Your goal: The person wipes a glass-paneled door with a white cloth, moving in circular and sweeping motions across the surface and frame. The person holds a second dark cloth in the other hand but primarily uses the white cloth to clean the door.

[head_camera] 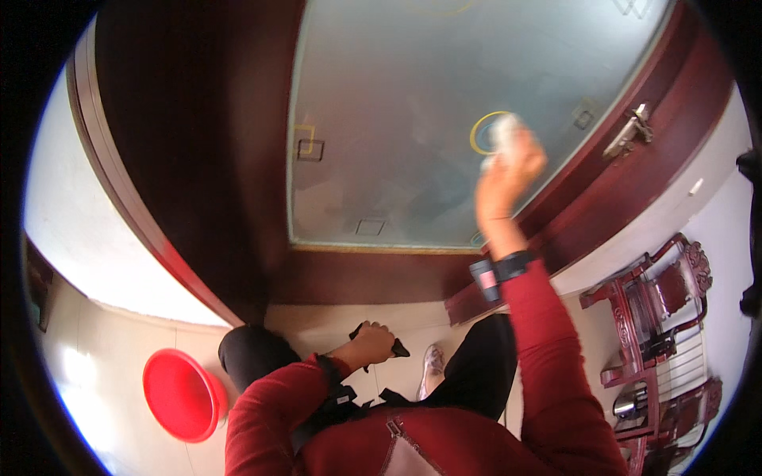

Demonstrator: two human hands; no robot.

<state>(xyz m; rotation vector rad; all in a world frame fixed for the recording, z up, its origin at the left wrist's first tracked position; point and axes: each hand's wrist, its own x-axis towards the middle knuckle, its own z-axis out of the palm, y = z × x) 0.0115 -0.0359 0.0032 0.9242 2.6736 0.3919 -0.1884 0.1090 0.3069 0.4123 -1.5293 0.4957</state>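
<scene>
A pale cloth or wad [505, 132], blurred by motion, is gripped in my right hand [513, 169]. The hand is raised against a frosted glass pane [387, 89], over a printed yellow ring [474, 134]. Squares in dark and yellow outline also mark the glass. Down near my lap, my left hand [375, 343] is closed around a dark cloth-like item [400, 348]; its ends stick out on both sides of the fist. A dark red wooden door frame [369, 276] surrounds the pane.
On the tiled floor to my left stands a red plastic basin [178, 395]. A metal door handle [628, 132] projects at the right of the glass. Carved dark wooden furniture [643, 333] stands farther right, with a shiny metal vessel [628, 406] by it.
</scene>
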